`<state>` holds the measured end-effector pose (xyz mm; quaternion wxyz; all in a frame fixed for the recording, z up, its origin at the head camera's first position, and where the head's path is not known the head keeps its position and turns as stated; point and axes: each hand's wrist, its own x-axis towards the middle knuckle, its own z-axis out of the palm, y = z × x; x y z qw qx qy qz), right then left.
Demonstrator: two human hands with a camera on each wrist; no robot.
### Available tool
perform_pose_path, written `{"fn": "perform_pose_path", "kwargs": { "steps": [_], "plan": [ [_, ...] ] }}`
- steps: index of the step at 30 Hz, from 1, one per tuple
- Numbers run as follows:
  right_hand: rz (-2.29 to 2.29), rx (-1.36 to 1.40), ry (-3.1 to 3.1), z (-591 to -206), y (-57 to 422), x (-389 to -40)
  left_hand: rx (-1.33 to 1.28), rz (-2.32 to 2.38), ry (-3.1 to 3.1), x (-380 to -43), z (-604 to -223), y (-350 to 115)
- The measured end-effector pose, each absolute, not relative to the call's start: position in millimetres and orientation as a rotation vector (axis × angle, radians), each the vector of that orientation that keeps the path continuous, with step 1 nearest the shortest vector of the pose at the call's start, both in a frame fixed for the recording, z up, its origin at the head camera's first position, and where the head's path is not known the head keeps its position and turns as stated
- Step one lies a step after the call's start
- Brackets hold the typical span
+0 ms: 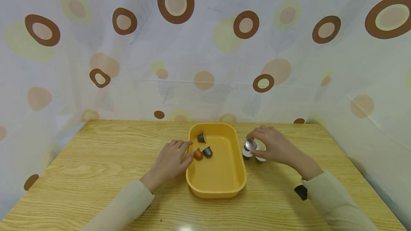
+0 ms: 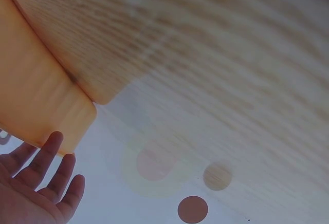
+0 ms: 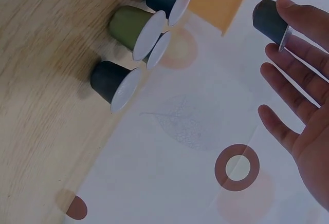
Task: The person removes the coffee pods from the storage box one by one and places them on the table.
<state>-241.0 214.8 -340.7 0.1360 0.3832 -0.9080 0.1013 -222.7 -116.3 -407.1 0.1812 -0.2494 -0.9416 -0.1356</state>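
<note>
My right hand pinches a dark coffee capsule between thumb and fingers, just right of the yellow tray. Seen from the head, its silver lid faces up. Below it, several more capsules stand upright with white lids, among them an olive-green capsule and a dark capsule. At the tray's left side, my left hand touches the rim with loosely extended fingers. Inside the tray, near those fingertips, lie an orange capsule, a grey capsule and a dark capsule.
A black object lies on the wooden table, partly hidden by the right sleeve. Another dark bit shows under the left sleeve. A patterned cloth hangs behind the table and along its sides.
</note>
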Motion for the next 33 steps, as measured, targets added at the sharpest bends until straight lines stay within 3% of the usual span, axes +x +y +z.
{"fn": "perform_pose_path", "kwargs": {
  "steps": [33],
  "plan": [
    [0.238,1.105,-2.669,-392.2,230.9,-234.7,-0.703,-0.394,-2.667,-221.8,-405.7,-115.8]
  ]
}}
